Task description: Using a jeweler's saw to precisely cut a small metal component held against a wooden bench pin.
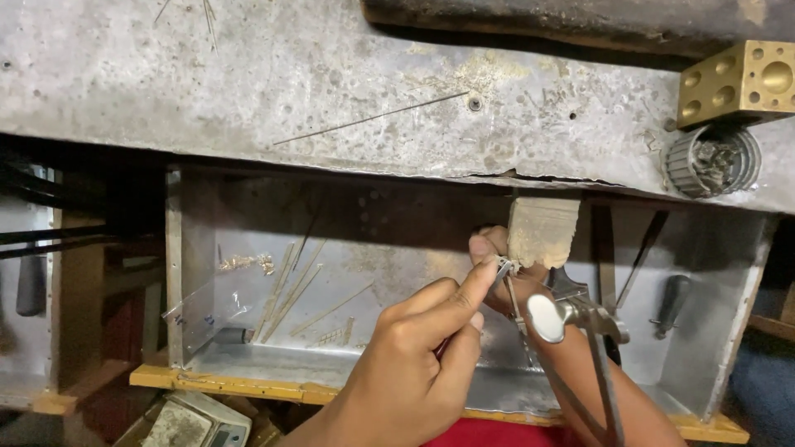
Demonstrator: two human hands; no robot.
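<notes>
now hands (pixel 464 306) pinch small metal piece (pixel 503 266) (against wooden peg (pixel 542 232)).

There is one view only, from a camera worn on the person's head. It looks steeply down and a little forward, at close range. The grey bench top (pixel 248 74) fills the upper part, from 9 o'clock to 3 o'clock, and its front edge runs almost level across the picture. Below it the camera looks into the open metal tray (pixel 248 364) under the bench, which fills the middle. The left hand (pixel 414 356) and the right hand (pixel 513 277) come in from 6 o'clock and stand very near the lens. A brass block (pixel 741 83) sits at 2 o'clock, partly cut by the frame edge.
</notes>
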